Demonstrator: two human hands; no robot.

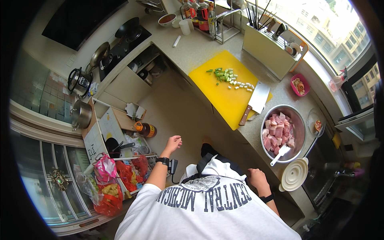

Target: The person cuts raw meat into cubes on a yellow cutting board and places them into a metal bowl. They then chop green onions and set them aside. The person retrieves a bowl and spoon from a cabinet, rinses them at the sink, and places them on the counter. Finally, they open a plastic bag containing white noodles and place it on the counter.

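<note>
My left hand (174, 143) hangs over the floor with fingers loosely bent and nothing in it, near a brown bottle with an orange cap (146, 129). Beside my body, below the counter edge, my right hand (258, 179) is curled; whether its fingers are fully closed is hard to see. On the counter a yellow cutting board (210, 90) bears chopped green onion (223, 74), and a cleaver (258, 97) with a wooden handle lies across its right side. A metal bowl (301, 132) of raw meat chunks (277, 129) holds a white spatula (280, 154).
A collapsible cream-coloured strainer or lid (295, 174) lies at the counter edge by the sink. Behind the board stands a knife and chopstick holder (264, 49). A pink bowl (300, 85) sits near the window. Shelves, a pot (81, 114) and red bags (109, 202) crowd the left.
</note>
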